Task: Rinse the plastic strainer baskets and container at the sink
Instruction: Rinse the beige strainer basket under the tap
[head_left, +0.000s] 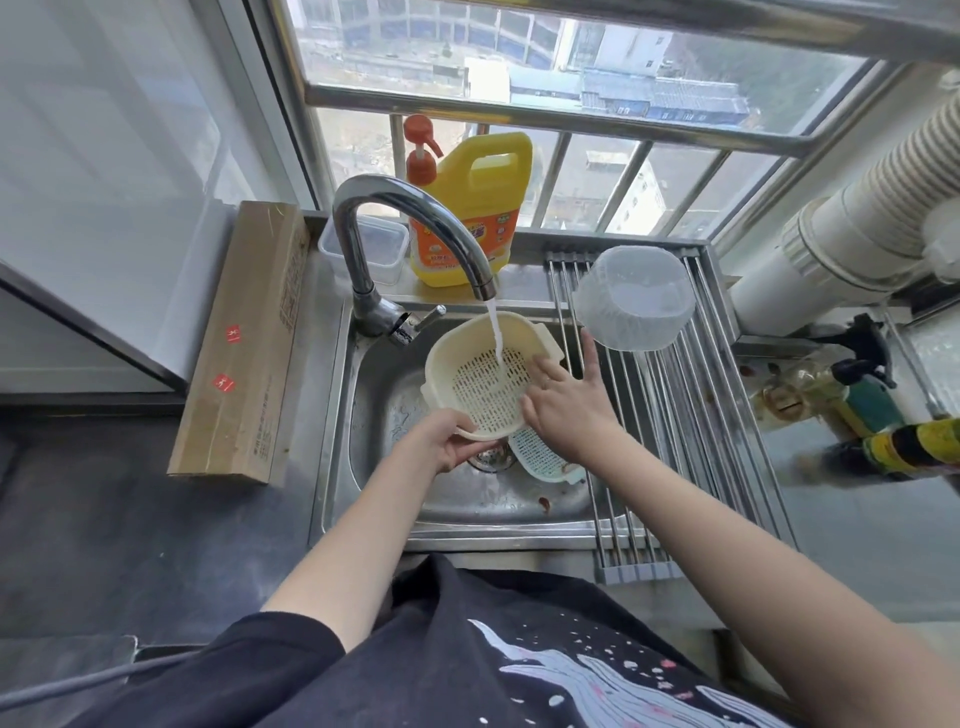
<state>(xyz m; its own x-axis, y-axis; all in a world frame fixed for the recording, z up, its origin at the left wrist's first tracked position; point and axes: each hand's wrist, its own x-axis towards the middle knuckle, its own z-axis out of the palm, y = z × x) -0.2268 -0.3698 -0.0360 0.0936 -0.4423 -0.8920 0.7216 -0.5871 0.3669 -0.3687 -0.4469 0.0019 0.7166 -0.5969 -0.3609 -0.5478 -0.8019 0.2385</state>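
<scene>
While water runs from the curved chrome faucet (410, 228) into it, a cream plastic strainer basket (485, 376) is held tilted over the stainless sink (447, 499), its perforated bottom facing the camera and the stream landing on the holes. The left hand (449, 441) is curled around the basket's near rim, fingers closed on the edge. The right hand (563, 402) lies spread open, fingers extended, palm pressed against the basket's right side (the thumb points up toward the far end). Below the basket, near the drain, a second white strainer basket (540, 457) rests in the sink bowl. A clear plastic container (635, 296) sits upside down on the roll-up drying rack (691, 415) to the right of the sink. A yellow detergent jug (470, 208) with an orange pump stands on the far ledge behind the faucet.
</scene>
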